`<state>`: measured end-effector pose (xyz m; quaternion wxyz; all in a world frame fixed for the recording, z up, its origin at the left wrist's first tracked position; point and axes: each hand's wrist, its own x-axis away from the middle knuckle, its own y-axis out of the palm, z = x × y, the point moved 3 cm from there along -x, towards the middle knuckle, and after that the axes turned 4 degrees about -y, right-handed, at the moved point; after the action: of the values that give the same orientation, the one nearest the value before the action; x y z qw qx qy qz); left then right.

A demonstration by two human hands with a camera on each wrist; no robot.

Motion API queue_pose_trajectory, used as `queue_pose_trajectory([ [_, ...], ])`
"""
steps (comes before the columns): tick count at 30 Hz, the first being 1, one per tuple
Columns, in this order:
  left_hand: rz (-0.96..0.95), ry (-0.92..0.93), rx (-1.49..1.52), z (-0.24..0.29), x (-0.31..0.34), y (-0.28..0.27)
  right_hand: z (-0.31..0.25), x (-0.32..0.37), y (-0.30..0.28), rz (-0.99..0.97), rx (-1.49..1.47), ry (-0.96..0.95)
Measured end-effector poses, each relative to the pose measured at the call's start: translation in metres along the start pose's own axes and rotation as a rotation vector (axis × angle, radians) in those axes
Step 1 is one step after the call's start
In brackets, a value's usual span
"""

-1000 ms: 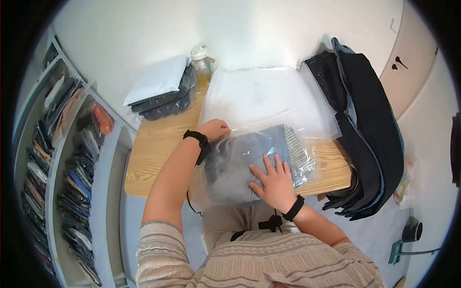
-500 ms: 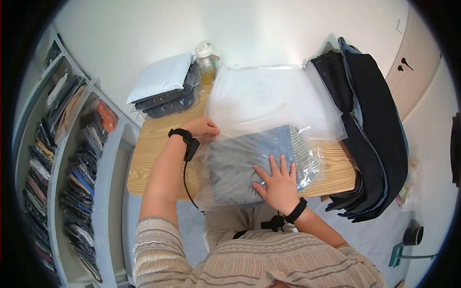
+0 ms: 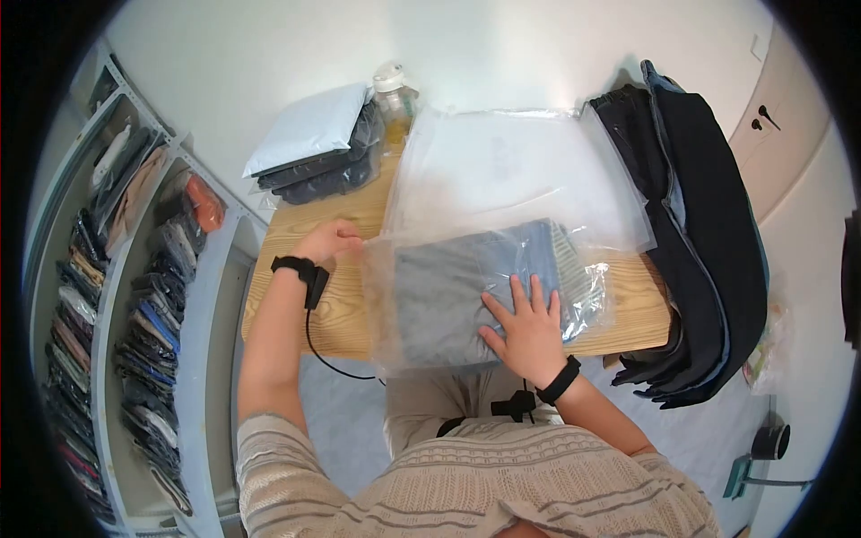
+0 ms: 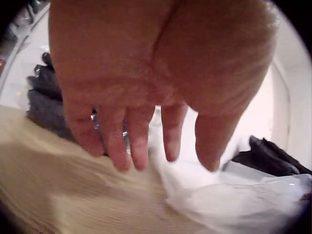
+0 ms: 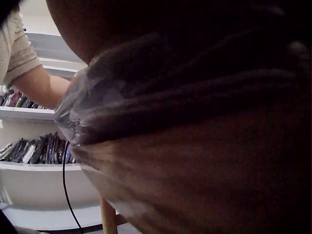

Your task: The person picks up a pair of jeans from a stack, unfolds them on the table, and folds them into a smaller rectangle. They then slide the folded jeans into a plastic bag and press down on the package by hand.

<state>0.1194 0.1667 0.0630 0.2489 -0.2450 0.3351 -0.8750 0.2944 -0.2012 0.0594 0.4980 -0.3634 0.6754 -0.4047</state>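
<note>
Folded grey-blue jeans (image 3: 448, 282) with a striped panel at the right end lie inside a clear plastic bag (image 3: 380, 309) at the table's front edge. My right hand (image 3: 527, 327) rests on the bag with its fingers spread. In the right wrist view the bag's wrinkled film (image 5: 80, 117) fills much of the picture, dark and close. My left hand (image 3: 328, 240) is just left of the bag's upper left corner. The left wrist view shows that hand's fingers (image 4: 139, 146) extended, thumb apart from them, nothing between.
Behind the bag lies a stack of clear plastic bags (image 3: 520, 152). Packed garments (image 3: 327, 175) under a white parcel (image 3: 309, 134) and a bottle (image 3: 393, 103) stand back left. Dark jeans (image 3: 713, 224) drape over the wooden table's (image 3: 332, 323) right side. Shelves (image 3: 112, 296) of bagged clothes stand left.
My left hand has moved left, from over the bag's upper left part to beside its corner. The bag's left side now lies flatter and smoother. My right hand stays on the bag.
</note>
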Motion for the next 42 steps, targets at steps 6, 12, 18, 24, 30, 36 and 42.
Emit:
queue_pose_trajectory([
  [6, 0.248, 0.357, -0.017, 0.096, 0.129, 0.043, 0.018, 0.009, -0.018, 0.016, -0.259, 0.022],
  [12, 0.009, 0.324, 0.007, 0.096, 0.189, 0.118, 0.07, 0.034, -0.068, -0.146, -0.168, -0.072],
  [18, 0.323, 0.331, -0.136, 0.057, 0.169, 0.155, 0.105, 0.04, -0.056, -0.11, -0.135, 0.006],
  [24, 0.422, 0.336, -0.107, 0.058, 0.159, 0.16, 0.119, 0.038, -0.051, -0.13, -0.563, 0.212],
  [30, 0.605, 0.584, -0.21, 0.08, 0.144, 0.142, 0.132, 0.036, -0.038, 0.053, -0.544, 0.147],
  [36, 0.574, 0.622, 0.146, 0.106, 0.135, 0.121, 0.136, 0.016, -0.045, 0.27, -0.756, 0.241],
  [42, 0.742, 0.767, 0.639, 0.143, 0.166, 0.104, 0.077, 0.012, -0.115, 0.566, -0.847, 0.069],
])
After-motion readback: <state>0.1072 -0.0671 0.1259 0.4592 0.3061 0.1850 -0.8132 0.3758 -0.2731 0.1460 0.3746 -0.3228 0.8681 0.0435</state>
